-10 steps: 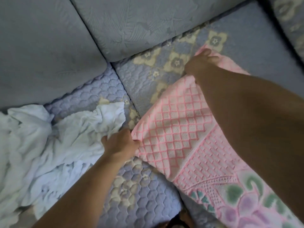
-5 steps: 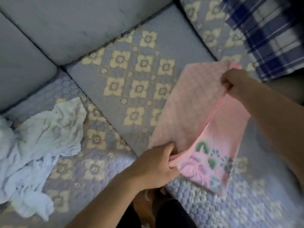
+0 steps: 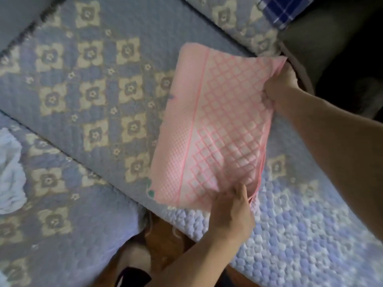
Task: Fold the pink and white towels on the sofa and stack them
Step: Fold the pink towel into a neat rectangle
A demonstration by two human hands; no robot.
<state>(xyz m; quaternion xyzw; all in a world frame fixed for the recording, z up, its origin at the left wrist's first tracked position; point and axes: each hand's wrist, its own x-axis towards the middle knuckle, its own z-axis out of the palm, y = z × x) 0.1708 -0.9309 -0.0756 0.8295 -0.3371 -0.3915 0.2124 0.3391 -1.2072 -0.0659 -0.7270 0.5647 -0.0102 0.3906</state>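
The pink towel (image 3: 209, 129), with a diamond lattice pattern, lies folded over on the sofa seat (image 3: 99, 83). My left hand (image 3: 232, 210) pinches its near right corner, where several layered edges meet. My right hand (image 3: 279, 85) grips the far right corner of the same stacked edges. A bit of the towel's green and purple flower print peeks out at the lower left edge. The white towel (image 3: 10, 172) lies crumpled at the left frame edge, apart from both hands.
The sofa wears a quilted blue cover with cream flower motifs. A blue and white plaid cloth (image 3: 284, 11) sits at the top right. Grey back cushions (image 3: 18, 15) run along the top left. The sofa's dark end (image 3: 331, 48) lies just behind my right hand.
The pink towel was folded over onto itself and now lies flatter and wider on the seat. Both hands moved right with its edge. The view shifted right, pushing the white towel to the frame edge.
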